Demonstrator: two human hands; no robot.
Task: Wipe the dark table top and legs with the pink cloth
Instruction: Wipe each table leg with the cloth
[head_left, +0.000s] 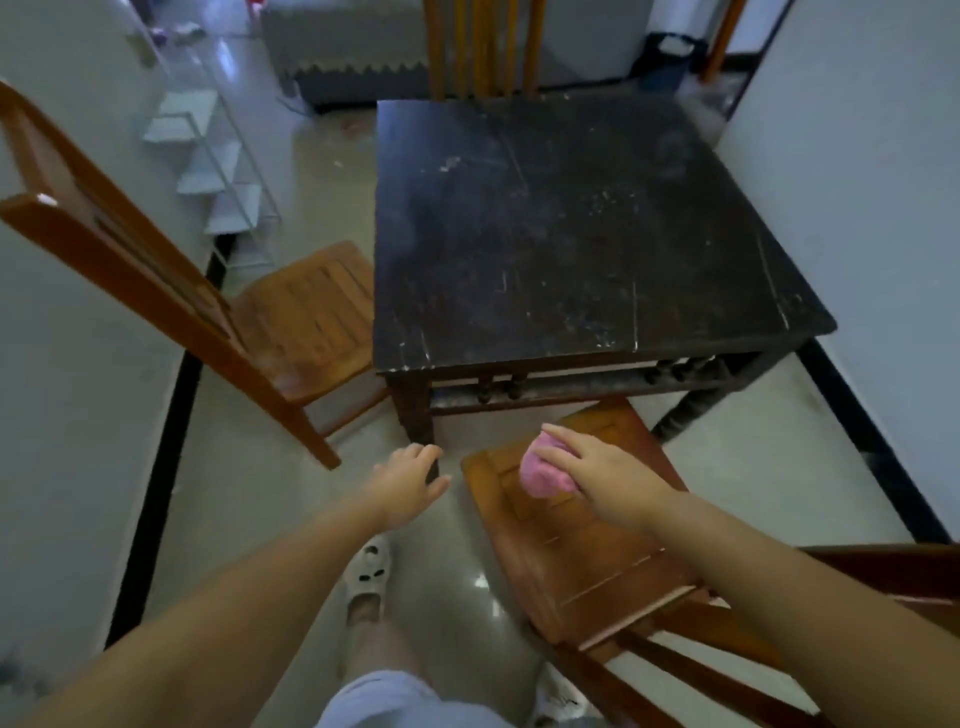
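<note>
The dark square table (561, 228) stands ahead of me, its top scratched and dusty. Its front left leg (415, 415) and front right leg (685, 413) show below the top. A bunched pink cloth (543, 473) is gripped by my right hand (597, 475) above the seat of the near wooden chair (587, 551). My left hand (408, 480) reaches forward with relaxed fingers, close to the lower end of the front left leg. Whether it touches the leg I cannot tell.
A second wooden chair (306, 317) stands against the table's left side, a third (483, 47) behind the table. A white wire rack (218, 171) lines the left wall. A white wall runs along the right. My slippered foot (366, 577) stands on the glossy floor.
</note>
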